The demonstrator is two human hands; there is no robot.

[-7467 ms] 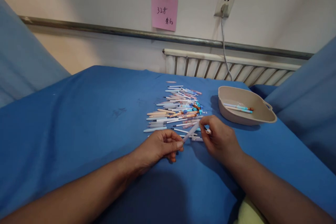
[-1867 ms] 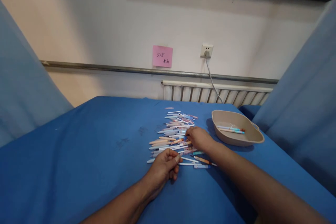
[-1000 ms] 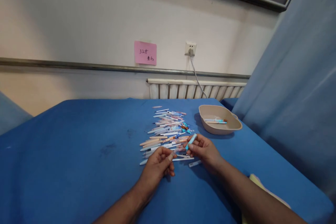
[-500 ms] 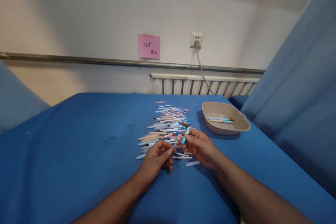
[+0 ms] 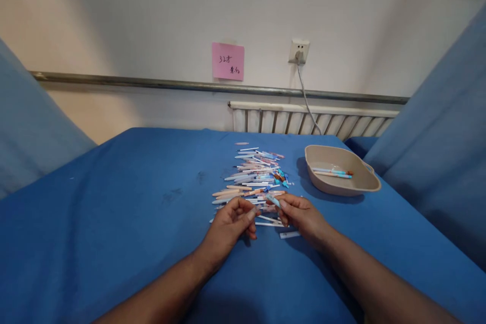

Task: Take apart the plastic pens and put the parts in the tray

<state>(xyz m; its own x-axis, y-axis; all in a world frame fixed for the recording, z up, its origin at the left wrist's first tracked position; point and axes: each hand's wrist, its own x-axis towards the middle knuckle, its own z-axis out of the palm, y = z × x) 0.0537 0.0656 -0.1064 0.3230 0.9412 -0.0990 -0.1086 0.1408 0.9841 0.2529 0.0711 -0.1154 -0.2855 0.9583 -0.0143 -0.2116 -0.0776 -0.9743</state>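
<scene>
A heap of pen parts [image 5: 255, 174], barrels, refills and caps in white, blue, peach and orange, lies on the blue cloth. At its near end my left hand [image 5: 231, 223] is closed, pinching a thin pale pen barrel. My right hand [image 5: 299, 212] is closed on a light blue pen cap [image 5: 273, 200], held close to the left hand's fingertips. A loose white piece [image 5: 289, 235] lies on the cloth just under my right wrist.
A beige dish [image 5: 364, 185] holding two pens [image 5: 334, 172] stands right of the heap. The blue-covered table [image 5: 114, 212] runs to a wall with a radiator [image 5: 304, 121], a socket with a cable [image 5: 298, 51] and a pink note [image 5: 228, 61]. Blue curtains hang either side.
My right hand reached into the heap, came back with a light blue cap and has brought it down beside the left hand's barrel. The camera view has swung about.
</scene>
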